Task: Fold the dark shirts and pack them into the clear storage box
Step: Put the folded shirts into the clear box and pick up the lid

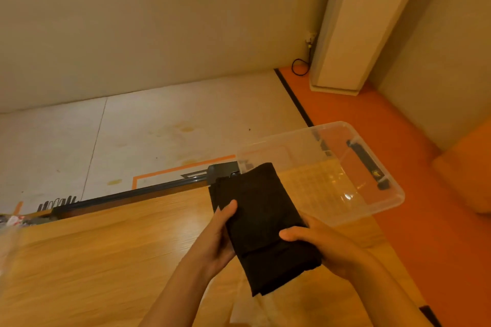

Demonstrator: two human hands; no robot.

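In the lower middle of the frame, two bare forearms reach in from the bottom edge over a wooden counter [93, 260]. The left hand [218, 239] grips the left long edge of a folded dark shirt [263, 220], with its thumb curled over the top of the cloth and its fingers hidden beneath. The right hand [324, 247] grips the right edge lower down in the same way, thumb lying across the top. The shirt is folded into a narrow oblong that runs from the lower centre up towards the middle right. I cannot tell whether its underside touches the counter.

Just beyond it, at the middle right, the clear storage box [388, 202] sits lidless on the counter's far right corner, with a black handle [366, 164] on its right end. The shirt's far end overlaps the box's near left corner in the picture. A dark rail [132, 192] runs along the counter's far edge.

Past that lies a pale floor [159, 125], with orange floor to the right. At the upper right, a black cable [299, 68] loops beside the foot of a white column [345, 34].
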